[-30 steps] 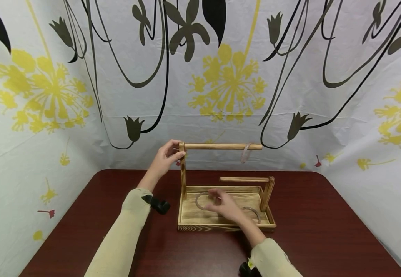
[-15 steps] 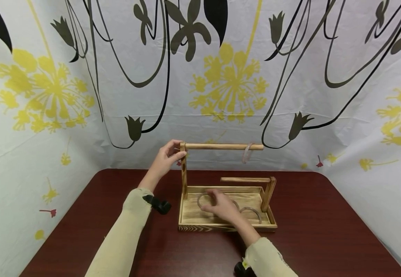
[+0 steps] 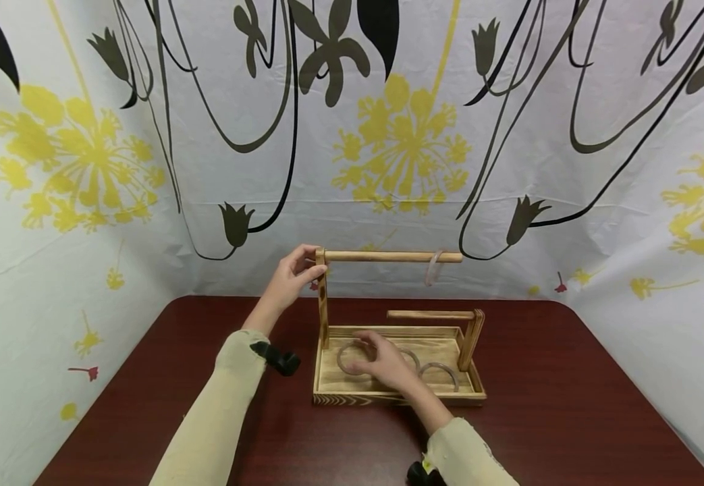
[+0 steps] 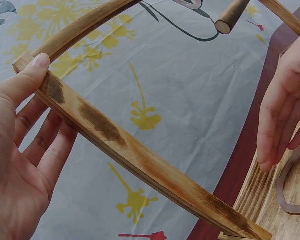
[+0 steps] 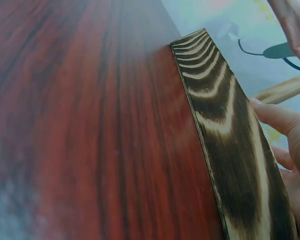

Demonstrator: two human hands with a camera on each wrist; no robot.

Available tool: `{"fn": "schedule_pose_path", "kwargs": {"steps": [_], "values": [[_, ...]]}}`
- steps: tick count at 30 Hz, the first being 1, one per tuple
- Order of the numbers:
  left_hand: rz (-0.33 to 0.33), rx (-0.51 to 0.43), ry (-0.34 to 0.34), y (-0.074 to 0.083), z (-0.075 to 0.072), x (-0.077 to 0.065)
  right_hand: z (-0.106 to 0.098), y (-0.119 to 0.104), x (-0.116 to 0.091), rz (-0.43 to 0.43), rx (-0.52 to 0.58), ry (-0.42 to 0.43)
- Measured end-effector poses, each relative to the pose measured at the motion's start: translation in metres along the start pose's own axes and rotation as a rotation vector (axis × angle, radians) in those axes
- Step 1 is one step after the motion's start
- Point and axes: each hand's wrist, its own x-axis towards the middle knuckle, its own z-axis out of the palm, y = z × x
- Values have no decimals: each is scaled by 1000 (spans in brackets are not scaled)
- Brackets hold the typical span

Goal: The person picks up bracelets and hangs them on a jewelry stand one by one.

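My left hand (image 3: 291,272) grips the top of a wooden upright (image 3: 323,304) on the left of a wooden stand. In the left wrist view the thumb lies on the upright's upper corner (image 4: 23,64), with the fingers behind it. My right hand (image 3: 385,364) reaches down into the stand's tray (image 3: 376,399) and holds a pale translucent bangle (image 3: 339,361) at its rim, thumb on the near side, fingers on the far side. The hand covers the bangle's right part. To its right lie a partly hidden bangle (image 3: 413,358) and another bangle (image 3: 443,366).
One more bangle (image 3: 432,268) hangs near the free right end of the upper bar (image 3: 382,256). A shorter lower bar (image 3: 427,315) runs left from the right post (image 3: 472,341). The stand rests on a dark red table (image 3: 546,398), with a patterned cloth (image 3: 412,40) behind.
My right hand has shifted slightly left within the tray, and the left bangle has moved left with it. The middle bangle has come into view. My left hand stays on the upright.
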Motion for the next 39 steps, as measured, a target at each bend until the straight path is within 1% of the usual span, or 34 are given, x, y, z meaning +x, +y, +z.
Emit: {"fn": "schedule_pose_path", "kwargs": {"steps": [3, 6, 8, 15, 17, 21, 25, 28, 31, 35, 39], "values": [[-5, 5, -4, 1, 0, 0, 0, 2, 1, 0, 49, -23], [-11, 0, -4, 2, 1, 0, 0, 3, 2, -5, 30, -57], [-10, -3, -3, 2, 1, 0, 0, 2, 3, -5, -9, -75], [-12, -14, -2, 1, 0, 0, 3, -2, 5, -13, -231, -83], [-19, -13, -1, 2, 0, 0, 4, -3, 5, -31, -274, -89], [-31, -17, -2, 3, 0, 1, 3, -1, 5, -62, -308, -83], [-34, -16, -4, 3, 1, 0, 3, 1, 5, -89, -284, -64], [-43, -22, -8, 4, 1, 0, 2, 2, 5, -113, -237, -56], [-51, -19, -13, 4, 1, 1, 2, 3, 5, -127, -168, -69], [-41, -9, -12, 3, 1, 1, 1, 3, 6, -132, -103, -85], [-24, -10, -3, 2, 1, 1, 0, 4, 6, -141, -82, -91]]}}
